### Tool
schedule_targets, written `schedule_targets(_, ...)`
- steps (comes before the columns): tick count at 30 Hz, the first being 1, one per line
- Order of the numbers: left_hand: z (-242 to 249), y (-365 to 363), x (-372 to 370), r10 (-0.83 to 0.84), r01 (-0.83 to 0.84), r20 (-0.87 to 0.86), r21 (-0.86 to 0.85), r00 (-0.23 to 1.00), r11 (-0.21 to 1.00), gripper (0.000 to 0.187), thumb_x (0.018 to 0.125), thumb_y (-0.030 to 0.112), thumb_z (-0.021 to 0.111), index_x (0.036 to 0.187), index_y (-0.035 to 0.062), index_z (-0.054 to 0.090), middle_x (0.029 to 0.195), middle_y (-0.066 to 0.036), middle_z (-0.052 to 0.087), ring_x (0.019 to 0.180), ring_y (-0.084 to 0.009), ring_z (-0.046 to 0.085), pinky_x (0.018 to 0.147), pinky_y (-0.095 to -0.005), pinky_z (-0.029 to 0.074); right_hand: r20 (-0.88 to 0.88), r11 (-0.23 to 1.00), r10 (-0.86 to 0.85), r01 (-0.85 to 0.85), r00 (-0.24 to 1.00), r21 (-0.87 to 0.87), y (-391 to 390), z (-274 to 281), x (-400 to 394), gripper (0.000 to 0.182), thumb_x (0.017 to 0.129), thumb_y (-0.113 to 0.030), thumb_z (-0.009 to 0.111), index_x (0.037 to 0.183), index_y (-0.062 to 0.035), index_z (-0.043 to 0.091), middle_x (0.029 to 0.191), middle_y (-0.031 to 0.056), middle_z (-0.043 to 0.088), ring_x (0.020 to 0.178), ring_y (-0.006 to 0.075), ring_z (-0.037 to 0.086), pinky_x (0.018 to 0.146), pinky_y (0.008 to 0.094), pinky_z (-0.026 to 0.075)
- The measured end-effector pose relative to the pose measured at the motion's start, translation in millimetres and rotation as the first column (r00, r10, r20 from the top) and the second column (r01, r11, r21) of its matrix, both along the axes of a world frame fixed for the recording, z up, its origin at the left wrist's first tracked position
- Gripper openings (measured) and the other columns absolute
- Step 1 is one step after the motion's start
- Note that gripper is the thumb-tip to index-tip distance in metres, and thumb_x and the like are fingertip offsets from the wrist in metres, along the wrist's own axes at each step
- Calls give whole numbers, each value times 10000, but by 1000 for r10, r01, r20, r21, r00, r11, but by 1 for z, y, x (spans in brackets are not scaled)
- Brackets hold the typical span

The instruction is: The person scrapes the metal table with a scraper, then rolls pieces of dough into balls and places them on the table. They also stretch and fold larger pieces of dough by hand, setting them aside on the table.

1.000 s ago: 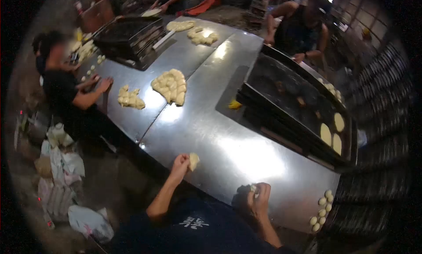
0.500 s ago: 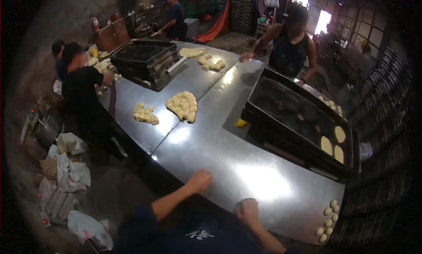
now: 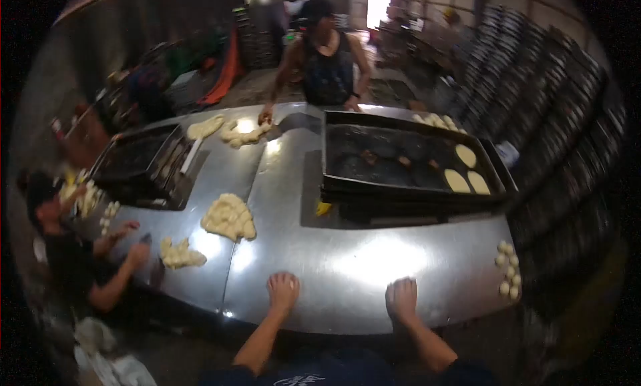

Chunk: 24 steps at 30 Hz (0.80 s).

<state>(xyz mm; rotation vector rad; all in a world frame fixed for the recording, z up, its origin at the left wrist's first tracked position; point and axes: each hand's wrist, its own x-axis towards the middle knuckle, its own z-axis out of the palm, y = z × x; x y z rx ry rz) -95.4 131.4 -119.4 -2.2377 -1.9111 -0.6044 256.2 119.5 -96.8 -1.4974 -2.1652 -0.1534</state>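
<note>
My left hand [image 3: 284, 291] rests at the near side of the steel table with its fingers curled down. Farther right, my right hand [image 3: 402, 298] is also closed, fingers bent toward the tabletop. Whatever lies under either palm, if anything, is hidden. Beyond my left hand sits a large lump of dough [image 3: 229, 217], and a smaller dough piece [image 3: 181, 253] is to its left. Several dough balls [image 3: 509, 269] stand grouped near the right edge, away from my right hand.
Across the steel table [image 3: 294, 246] stands a stack of dark trays [image 3: 400, 202], the top one with flat dough ovals [image 3: 466, 156]. Another tray stack [image 3: 137, 162] is at left. One co-worker [image 3: 327, 62] touches dough [image 3: 242, 132] at the far side; another person [image 3: 77, 246] works at left.
My view has swung to the right. My hands now lie farther over the table, both still closed. The far co-worker's hand has reached the dough; the person at left has hands over the table.
</note>
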Motion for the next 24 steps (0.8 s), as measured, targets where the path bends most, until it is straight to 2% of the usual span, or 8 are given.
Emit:
schedule_targets(3, -11, 36, 15, 43, -65, 248, 82, 968, 995, 164, 890, 240, 624, 851, 82, 645, 934, -130, 624, 937, -340, 553, 856, -476, 435, -334, 942, -317, 336, 888, 0, 29, -31, -47, 146, 881, -127, 560, 800, -6, 558, 801, 175, 534, 793, 339, 483, 759, 482, 378)
schedule_targets(8, -41, -3, -15, -420, 396, 317, 139, 850, 907, 164, 882, 242, 626, 857, 84, 659, 892, -141, 614, 894, -360, 558, 864, -478, 427, 42, 999, 47, -46, 998, -6, -34, -23, -38, 160, 919, -132, 570, 858, 16, 570, 863, 166, 571, 894, 322, 522, 900, 486, 419)
schedule_targets(9, -32, 8, -41, -366, 362, 81, 66, 927, 930, 147, 872, 222, 642, 856, 77, 656, 890, -139, 613, 894, -364, 556, 857, -477, 427, 261, 995, 97, -97, 960, -12, -38, -29, -20, 165, 924, -136, 567, 852, 13, 572, 873, 165, 571, 899, 313, 513, 874, 480, 422)
schedule_targets(10, -22, 16, -55, -306, 311, -167, 2, 937, 950, 132, 863, 202, 657, 854, 71, 653, 889, -138, 612, 894, -367, 555, 851, -476, 427, 84, 998, -61, 63, 995, -30, -31, -28, -17, 162, 916, -140, 573, 848, 6, 578, 882, 168, 576, 900, 315, 509, 855, 471, 416)
schedule_targets(15, -1, 46, 0, -128, 150, 468, -8, 874, 989, 150, 842, 207, 689, 796, 69, 652, 872, -116, 633, 880, -332, 564, 810, -464, 423, -303, 890, -452, 447, 839, -87, 4, -23, -76, 148, 899, -141, 582, 858, 1, 588, 878, 183, 561, 867, 343, 493, 832, 453, 386)
schedule_targets(20, -21, 10, -62, -433, 431, 202, 55, 879, 901, 195, 839, 239, 709, 781, 77, 618, 864, -95, 632, 877, -347, 567, 812, -472, 422, -132, 985, -83, 101, 988, 142, -40, -29, -53, 39, 794, -26, 582, 791, 0, 554, 810, 165, 513, 834, 342, 502, 714, 480, 401)
schedule_targets(22, -16, 37, -77, -191, 183, 205, 59, 960, 981, 184, 848, 227, 703, 799, 72, 617, 892, -101, 629, 900, -355, 561, 824, -463, 433, 194, 977, -207, 192, 959, 92, -27, -25, -20, 65, 830, -25, 602, 815, 25, 563, 845, 157, 540, 866, 326, 492, 725, 443, 413)
schedule_targets(24, -12, 63, -58, -50, 24, 377, 74, 925, 997, 171, 855, 215, 695, 814, 66, 621, 925, -126, 618, 924, -359, 549, 843, -469, 436, -165, 889, -380, 408, 910, 206, 10, -27, -30, 95, 832, -55, 587, 789, 29, 570, 804, 171, 549, 818, 329, 489, 754, 477, 395)
